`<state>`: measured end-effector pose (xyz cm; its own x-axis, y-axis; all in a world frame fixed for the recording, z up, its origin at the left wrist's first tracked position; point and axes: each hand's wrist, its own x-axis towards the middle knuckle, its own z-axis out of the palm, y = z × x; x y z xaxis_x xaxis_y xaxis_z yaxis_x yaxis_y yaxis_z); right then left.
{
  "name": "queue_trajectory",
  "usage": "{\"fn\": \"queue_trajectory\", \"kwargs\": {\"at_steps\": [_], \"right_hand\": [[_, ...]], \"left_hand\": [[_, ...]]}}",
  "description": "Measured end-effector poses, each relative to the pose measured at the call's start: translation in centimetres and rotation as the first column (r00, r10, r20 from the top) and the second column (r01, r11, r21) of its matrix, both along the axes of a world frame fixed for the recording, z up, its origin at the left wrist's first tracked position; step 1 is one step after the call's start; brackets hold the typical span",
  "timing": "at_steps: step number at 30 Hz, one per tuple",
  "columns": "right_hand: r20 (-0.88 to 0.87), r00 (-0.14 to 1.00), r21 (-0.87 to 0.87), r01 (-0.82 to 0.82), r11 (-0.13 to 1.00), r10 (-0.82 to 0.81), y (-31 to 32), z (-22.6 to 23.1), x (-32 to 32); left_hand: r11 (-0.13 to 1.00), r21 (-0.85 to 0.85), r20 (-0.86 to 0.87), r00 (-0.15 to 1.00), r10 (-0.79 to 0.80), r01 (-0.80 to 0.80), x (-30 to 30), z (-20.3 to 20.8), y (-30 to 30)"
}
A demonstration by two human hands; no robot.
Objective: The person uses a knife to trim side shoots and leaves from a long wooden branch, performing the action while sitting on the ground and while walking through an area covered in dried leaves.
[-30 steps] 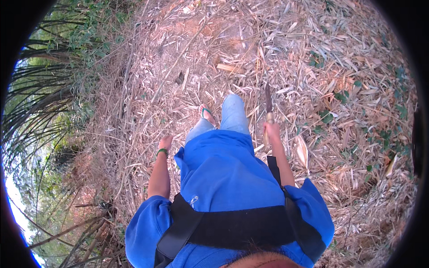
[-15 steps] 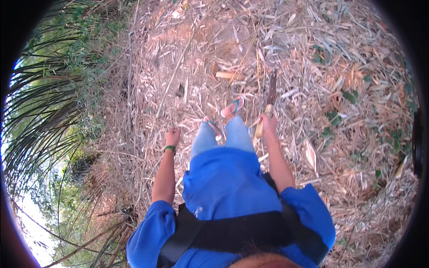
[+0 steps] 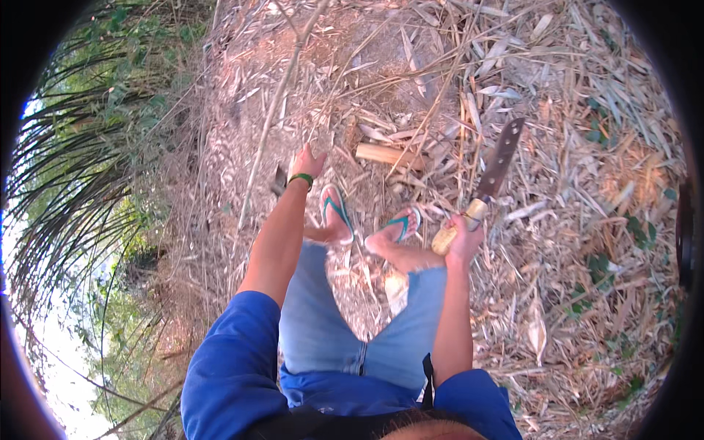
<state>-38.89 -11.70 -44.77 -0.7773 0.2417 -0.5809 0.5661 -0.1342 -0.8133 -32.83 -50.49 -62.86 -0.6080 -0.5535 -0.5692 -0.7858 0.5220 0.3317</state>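
My right hand [image 3: 463, 240] is wrapped round the pale wooden handle of a machete [image 3: 503, 158]. Its dark blade has a row of holes and points up and away to the right, above the dry leaves. My left hand [image 3: 308, 162], with a green band at the wrist, reaches forward over the ground, thumb and fingers apart and nothing in it. Just right of that hand lies a short, light-coloured piece of wood [image 3: 389, 155]. A long thin stick [image 3: 269, 130] runs along the ground on its left side.
Dry leaves and stalks [image 3: 528, 293] litter the ground. My feet in green-strapped flip-flops [image 3: 337, 213] stand apart between the hands. Green shrubs and long drooping fronds [image 3: 73, 161] line the left side. Small green plants [image 3: 601, 271] grow at the right.
My body has bent lower with the knees spread. The left hand has reached forward and its fingers have opened out. The machete has swung to the right, still in my right hand.
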Motion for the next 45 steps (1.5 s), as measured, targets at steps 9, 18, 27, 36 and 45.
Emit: {"fn": "queue_trajectory", "kwargs": {"at_steps": [9, 18, 27, 36, 45], "right_hand": [[-0.161, 0.984, -0.121, 0.053, 0.991, -0.072, -0.1, -4.7, -3.3], [-0.391, 0.918, -0.221, -0.022, 0.975, -0.067, 0.3, -5.2, -4.9], [-0.348, 0.937, -0.298, -0.076, 0.952, -0.034, -1.1, -6.1, -7.9], [-0.352, 0.935, -0.333, -0.154, 0.930, 0.029, -2.4, -6.7, -7.8], [-0.380, 0.925, -0.282, -0.136, 0.950, 0.020, -1.1, -6.9, -7.7]], "left_hand": [[0.925, -0.364, -0.052, 0.989, -0.140, 0.112, -10.9, -26.1, -6.3], [0.913, -0.248, 0.027, 0.944, -0.328, 0.324, -11.8, -28.4, -9.5], [0.921, -0.236, -0.155, 0.923, -0.352, 0.311, -12.9, -24.4, -2.7], [0.941, -0.272, -0.205, 0.943, -0.263, 0.203, -16.8, -18.7, -3.4], [0.754, -0.655, -0.226, 0.939, -0.258, 0.050, -18.4, -17.3, -6.3]]}}
